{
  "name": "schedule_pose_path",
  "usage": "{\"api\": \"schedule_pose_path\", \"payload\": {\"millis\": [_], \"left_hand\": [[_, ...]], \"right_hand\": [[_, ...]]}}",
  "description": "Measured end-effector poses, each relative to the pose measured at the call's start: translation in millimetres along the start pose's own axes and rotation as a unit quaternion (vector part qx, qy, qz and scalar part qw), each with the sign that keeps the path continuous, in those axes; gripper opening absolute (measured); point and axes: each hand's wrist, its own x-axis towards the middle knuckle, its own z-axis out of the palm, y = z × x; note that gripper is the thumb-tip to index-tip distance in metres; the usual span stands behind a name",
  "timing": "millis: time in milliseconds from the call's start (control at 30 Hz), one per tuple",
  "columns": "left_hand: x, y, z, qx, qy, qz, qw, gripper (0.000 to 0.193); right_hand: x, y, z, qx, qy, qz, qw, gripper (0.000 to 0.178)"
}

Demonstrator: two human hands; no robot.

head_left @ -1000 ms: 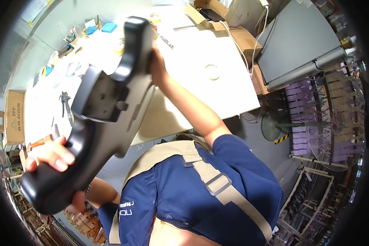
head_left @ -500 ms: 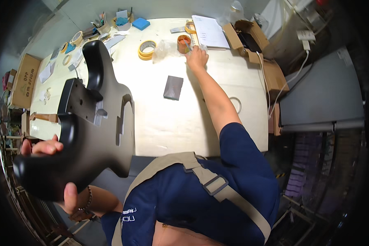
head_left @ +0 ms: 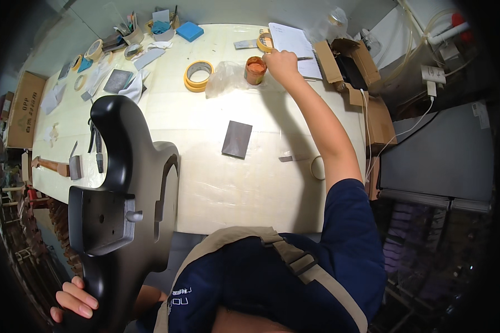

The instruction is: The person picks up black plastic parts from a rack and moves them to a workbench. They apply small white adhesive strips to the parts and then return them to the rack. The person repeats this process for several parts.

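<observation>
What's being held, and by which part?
The left hand grips the black guitar body by its nearer end; whether the right hand holds anything cannot be told.

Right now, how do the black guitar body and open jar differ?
The guitar body is black; the jar is orange-brown. The guitar body is much larger than the jar. The left hand holds the guitar body; the jar stands upright near the right hand. Both are partly hollow.

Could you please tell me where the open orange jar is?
In the head view, the open jar is far out on the table, just left of the right hand, with crumpled clear plastic at its left.
</observation>
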Motion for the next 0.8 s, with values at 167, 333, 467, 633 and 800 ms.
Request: {"api": "schedule_pose_path", "payload": {"millis": [167, 333, 467, 633, 800], "left_hand": [[13, 23, -11, 0.161, -0.076, -0.178, 0.968, 0.085], [-3, 21, -32, 0.129, -0.01, -0.144, 0.981, 0.086], [-8, 20, -34, 0.129, 0.006, -0.145, 0.981, 0.087], [-8, 18, -33, 0.124, 0.017, -0.141, 0.982, 0.088], [-11, 13, -34, 0.114, 0.024, -0.135, 0.984, 0.089]], "right_hand": [[23, -18, 8, -0.078, 0.015, -0.033, 0.996, 0.007], [27, -29, 14, -0.106, -0.029, -0.053, 0.993, 0.014], [27, -31, 10, -0.138, -0.068, -0.078, 0.985, 0.015], [32, -22, -4, -0.097, -0.082, -0.036, 0.991, 0.012], [39, -16, -12, -0.044, -0.114, -0.007, 0.992, 0.013]]}}
